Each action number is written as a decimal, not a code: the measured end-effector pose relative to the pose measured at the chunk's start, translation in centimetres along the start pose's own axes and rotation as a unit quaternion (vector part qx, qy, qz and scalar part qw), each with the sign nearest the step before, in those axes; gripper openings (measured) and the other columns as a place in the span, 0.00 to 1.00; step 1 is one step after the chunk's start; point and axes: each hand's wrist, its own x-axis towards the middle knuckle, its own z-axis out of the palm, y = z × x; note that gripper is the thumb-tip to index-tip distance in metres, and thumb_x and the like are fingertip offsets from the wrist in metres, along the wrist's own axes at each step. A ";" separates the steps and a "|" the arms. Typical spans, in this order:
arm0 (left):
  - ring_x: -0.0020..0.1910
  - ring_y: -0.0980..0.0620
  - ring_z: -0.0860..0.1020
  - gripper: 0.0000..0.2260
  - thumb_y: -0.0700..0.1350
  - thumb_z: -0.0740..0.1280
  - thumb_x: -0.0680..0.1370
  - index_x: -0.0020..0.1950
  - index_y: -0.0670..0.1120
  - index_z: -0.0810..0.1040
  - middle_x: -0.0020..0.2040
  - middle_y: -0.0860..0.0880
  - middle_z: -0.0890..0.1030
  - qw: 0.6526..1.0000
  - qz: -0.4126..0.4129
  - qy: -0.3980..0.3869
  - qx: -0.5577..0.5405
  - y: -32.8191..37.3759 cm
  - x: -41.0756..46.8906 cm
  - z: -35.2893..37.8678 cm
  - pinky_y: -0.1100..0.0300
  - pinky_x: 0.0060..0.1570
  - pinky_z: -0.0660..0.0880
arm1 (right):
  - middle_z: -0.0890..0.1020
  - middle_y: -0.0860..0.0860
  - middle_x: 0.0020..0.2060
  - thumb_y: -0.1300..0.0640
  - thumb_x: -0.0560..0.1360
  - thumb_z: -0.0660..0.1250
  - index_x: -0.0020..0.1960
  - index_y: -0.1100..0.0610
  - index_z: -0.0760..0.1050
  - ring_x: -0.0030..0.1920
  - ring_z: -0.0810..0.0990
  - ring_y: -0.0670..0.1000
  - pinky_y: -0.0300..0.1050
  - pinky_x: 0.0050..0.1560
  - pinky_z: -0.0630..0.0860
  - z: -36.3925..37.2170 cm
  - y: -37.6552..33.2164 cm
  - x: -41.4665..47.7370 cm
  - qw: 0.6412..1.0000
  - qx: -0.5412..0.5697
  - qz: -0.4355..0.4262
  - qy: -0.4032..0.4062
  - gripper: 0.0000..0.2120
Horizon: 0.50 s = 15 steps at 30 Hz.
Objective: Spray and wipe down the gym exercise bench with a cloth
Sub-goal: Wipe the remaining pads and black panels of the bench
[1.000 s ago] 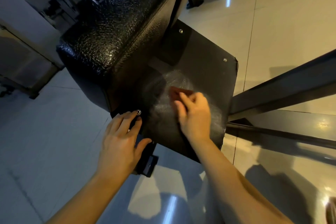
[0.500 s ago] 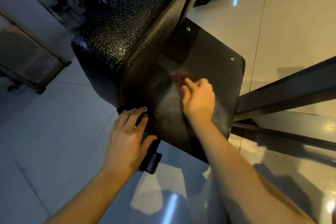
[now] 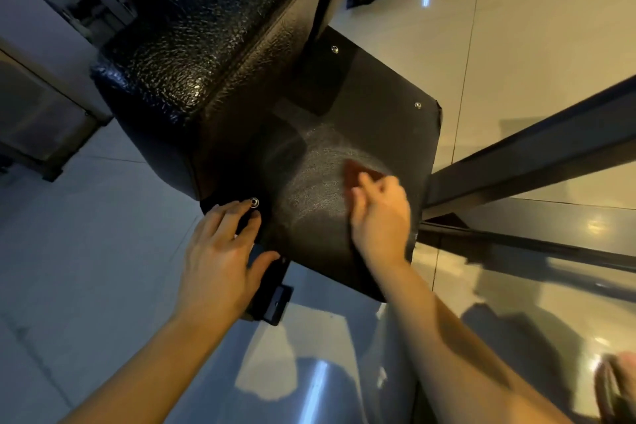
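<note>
Mid-wipe, my right hand (image 3: 380, 217) pinches the red cloth (image 3: 354, 170) against the bench's black panel (image 3: 378, 103) near its right edge, my left hand (image 3: 220, 258) spread flat on the near-left corner; next, the unstreaked far corners likely need a pass.

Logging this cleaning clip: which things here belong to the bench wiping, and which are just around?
Job: red cloth, black bench panel, padded cushion, right hand, left hand.
Around: steel beam, tiled floor.
</note>
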 end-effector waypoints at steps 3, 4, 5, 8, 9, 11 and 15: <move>0.66 0.36 0.75 0.28 0.49 0.82 0.68 0.63 0.37 0.82 0.66 0.40 0.79 1.000 -0.005 0.007 -0.016 0.1 0.0 0.3 0.39 0.64 0.74 | 0.74 0.54 0.53 0.49 0.84 0.58 0.66 0.55 0.78 0.52 0.75 0.54 0.45 0.52 0.69 -1.5 4.7 -0.5 0.982 -0.035 0.183 0.004 0.17; 0.66 0.36 0.76 0.28 0.49 0.82 0.68 0.63 0.37 0.82 0.66 0.40 0.79 1.000 -0.004 0.008 -0.018 0.0 0.0 0.3 0.39 0.64 0.74 | 0.75 0.54 0.54 0.49 0.85 0.58 0.67 0.55 0.77 0.54 0.76 0.53 0.45 0.54 0.71 -1.9 4.2 -1.9 0.978 -0.035 0.206 -0.002 0.17; 0.66 0.36 0.76 0.28 0.49 0.82 0.68 0.63 0.37 0.82 0.66 0.40 0.79 1.000 -0.001 0.010 -0.020 -0.1 0.0 0.4 0.39 0.64 0.74 | 0.76 0.54 0.55 0.50 0.84 0.58 0.67 0.55 0.76 0.55 0.78 0.53 0.46 0.55 0.74 -2.3 2.9 -3.7 0.979 -0.011 0.205 -0.003 0.16; 0.66 0.37 0.75 0.28 0.49 0.82 0.68 0.63 0.37 0.82 0.66 0.40 0.79 1.000 0.003 0.012 -0.002 -0.2 0.1 0.3 0.40 0.65 0.73 | 0.76 0.52 0.54 0.50 0.82 0.61 0.66 0.55 0.76 0.53 0.78 0.50 0.44 0.54 0.77 -1.9 -2.6 -8.5 0.997 0.043 0.038 -0.057 0.16; 0.66 0.37 0.75 0.28 0.50 0.82 0.68 0.63 0.37 0.82 0.66 0.40 0.79 1.000 0.002 0.009 0.004 -0.1 0.1 0.2 0.40 0.65 0.73 | 0.76 0.52 0.54 0.50 0.82 0.61 0.67 0.55 0.77 0.52 0.76 0.49 0.42 0.53 0.75 -1.3 -3.3 -8.6 0.995 0.042 -0.035 -0.085 0.17; 0.67 0.37 0.75 0.28 0.50 0.81 0.69 0.63 0.37 0.82 0.66 0.40 0.79 1.000 0.001 0.008 0.008 -0.1 0.1 0.2 0.41 0.64 0.73 | 0.75 0.51 0.52 0.48 0.83 0.59 0.67 0.54 0.77 0.50 0.73 0.48 0.37 0.51 0.69 -0.7 -2.3 -5.2 0.991 0.024 -0.100 -0.086 0.17; 0.66 0.37 0.75 0.27 0.49 0.81 0.69 0.63 0.37 0.82 0.66 0.40 0.79 1.000 0.001 0.009 -0.013 0.1 -0.1 0.3 0.40 0.63 0.75 | 0.74 0.55 0.56 0.49 0.84 0.60 0.67 0.53 0.77 0.56 0.76 0.56 0.49 0.56 0.74 -1.2 3.7 2.4 0.988 -0.047 0.143 -0.040 0.15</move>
